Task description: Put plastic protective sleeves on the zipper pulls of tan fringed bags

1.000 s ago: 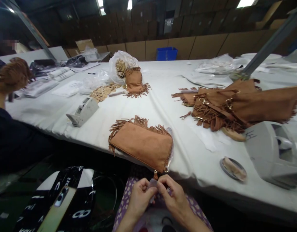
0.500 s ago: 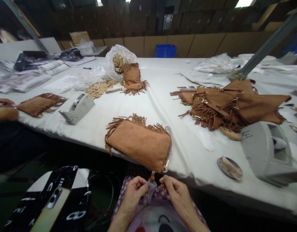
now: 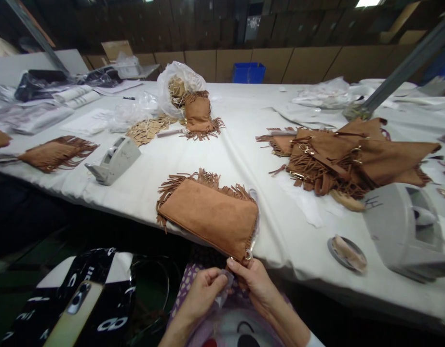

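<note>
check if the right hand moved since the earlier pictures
Yes: the right hand has moved forward and left, now reaching the lower corner of the tan suede fringed bag, and farther from the small round metal dish.

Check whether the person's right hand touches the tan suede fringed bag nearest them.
Touching. In the head view, the right hand has its fingers against the lower corner of the tan suede fringed bag.
</note>
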Demonstrator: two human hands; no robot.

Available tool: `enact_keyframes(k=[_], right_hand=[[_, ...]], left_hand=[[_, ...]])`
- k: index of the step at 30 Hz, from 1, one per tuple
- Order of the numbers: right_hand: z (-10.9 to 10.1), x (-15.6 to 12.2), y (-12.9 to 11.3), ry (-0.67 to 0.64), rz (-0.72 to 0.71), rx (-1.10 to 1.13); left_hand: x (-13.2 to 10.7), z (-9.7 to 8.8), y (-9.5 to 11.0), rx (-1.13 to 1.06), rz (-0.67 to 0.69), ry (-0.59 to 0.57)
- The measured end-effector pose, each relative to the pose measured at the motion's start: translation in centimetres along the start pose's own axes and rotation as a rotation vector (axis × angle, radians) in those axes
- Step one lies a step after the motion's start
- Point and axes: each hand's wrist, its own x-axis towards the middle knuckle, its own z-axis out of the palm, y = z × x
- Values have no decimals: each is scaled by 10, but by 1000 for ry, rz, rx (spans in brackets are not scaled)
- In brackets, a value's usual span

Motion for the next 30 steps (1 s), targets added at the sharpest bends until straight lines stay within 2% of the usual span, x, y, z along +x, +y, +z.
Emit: enact_keyframes(k=[8, 13, 16, 21, 24, 27, 30], right_hand=[[3, 2, 2, 90, -24, 39], [1, 5, -4, 177, -118, -168], [-2, 9, -5, 171, -150, -249], [-7, 13, -4, 129, -126, -247], [-8, 10, -7, 85, -187, -290], [-11, 5, -9, 63, -292, -404], [-16, 0, -5, 62, -334, -473]], left_hand=[[7, 2, 6, 50, 3, 127], [8, 6, 10, -3, 5, 164], [9, 12, 17, -62, 6, 190], [13, 17, 26, -58, -11, 189], [19, 18, 21, -20, -23, 158], [28, 16, 9, -96, -28, 77], [35, 15, 2, -218, -46, 103]])
